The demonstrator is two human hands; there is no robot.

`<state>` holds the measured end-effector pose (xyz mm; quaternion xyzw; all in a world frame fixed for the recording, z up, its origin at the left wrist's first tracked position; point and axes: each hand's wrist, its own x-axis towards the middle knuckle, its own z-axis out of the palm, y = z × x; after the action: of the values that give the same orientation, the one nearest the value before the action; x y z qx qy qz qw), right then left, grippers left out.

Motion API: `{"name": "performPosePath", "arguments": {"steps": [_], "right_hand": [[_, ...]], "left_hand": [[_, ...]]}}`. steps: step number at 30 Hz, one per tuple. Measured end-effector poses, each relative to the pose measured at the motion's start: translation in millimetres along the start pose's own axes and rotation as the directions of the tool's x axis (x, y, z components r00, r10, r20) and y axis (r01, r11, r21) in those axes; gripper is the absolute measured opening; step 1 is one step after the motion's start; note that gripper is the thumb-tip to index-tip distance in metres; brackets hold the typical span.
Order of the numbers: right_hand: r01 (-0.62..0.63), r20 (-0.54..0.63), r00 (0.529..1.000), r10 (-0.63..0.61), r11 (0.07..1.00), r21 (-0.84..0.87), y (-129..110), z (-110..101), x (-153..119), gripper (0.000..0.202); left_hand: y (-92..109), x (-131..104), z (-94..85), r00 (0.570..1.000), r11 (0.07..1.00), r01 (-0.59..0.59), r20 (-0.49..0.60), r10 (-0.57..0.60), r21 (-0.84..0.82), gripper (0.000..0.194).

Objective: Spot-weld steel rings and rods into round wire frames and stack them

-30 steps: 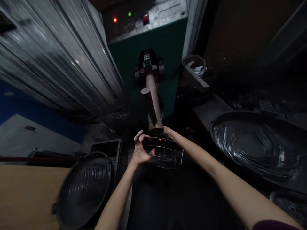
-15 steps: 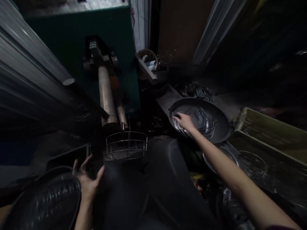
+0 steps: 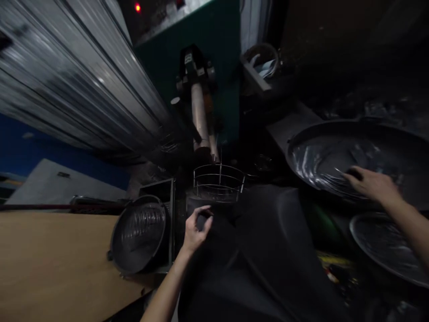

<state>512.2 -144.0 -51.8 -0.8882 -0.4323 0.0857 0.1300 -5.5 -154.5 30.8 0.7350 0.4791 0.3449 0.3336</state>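
Note:
My left hand [image 3: 197,229] hangs just below a round wire frame [image 3: 220,175], thumb and fingers curved with a gap between them and nothing visible inside. The frame stands beneath the thick metal arm [image 3: 199,114] of a green machine [image 3: 226,89]. At the right, my right hand [image 3: 377,184] reaches over a wide dark pan [image 3: 398,138] of shiny wire pieces [image 3: 310,163]. Its fingers are bent together, and a thin bright line shows by the fingertips; what they grip is too blurred to name. Dark cloth [image 3: 264,232] covers my lap.
A second dark pan [image 3: 134,261] with wire pieces sits left, against a metal-framed stand [image 3: 172,214]. Brown board [image 3: 60,264] lies at the lower left. Another round tray [image 3: 385,241] is below the right pan. A dark rod [image 3: 186,117] sticks out beside the machine arm.
The view has turned left, so the machine and pans appear shifted right. My left hand has come from beside the left pan to near the wire frame. My right hand is still at the right pan.

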Motion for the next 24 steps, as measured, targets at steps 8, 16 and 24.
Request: {"name": "performPosePath", "arguments": {"steps": [8,16,24], "right_hand": [[-0.217,0.210,0.974,0.085,0.087,0.972,-145,-139,-64,0.026],[-0.381,0.286,0.904,-0.318,-0.299,0.875,-222,-191,-106,0.037],[0.159,0.029,0.888,-0.460,0.365,0.917,-247,-89,-143,0.018]], "left_hand": [[102,58,71.6,0.886,0.941,-0.230,0.347,0.307,-0.246,0.037],[116,51,117.0,0.812,0.892,0.067,0.543,0.212,-0.448,0.041],[87,68,77.8,0.930,0.879,0.221,0.364,-0.060,-0.422,0.039]]}}
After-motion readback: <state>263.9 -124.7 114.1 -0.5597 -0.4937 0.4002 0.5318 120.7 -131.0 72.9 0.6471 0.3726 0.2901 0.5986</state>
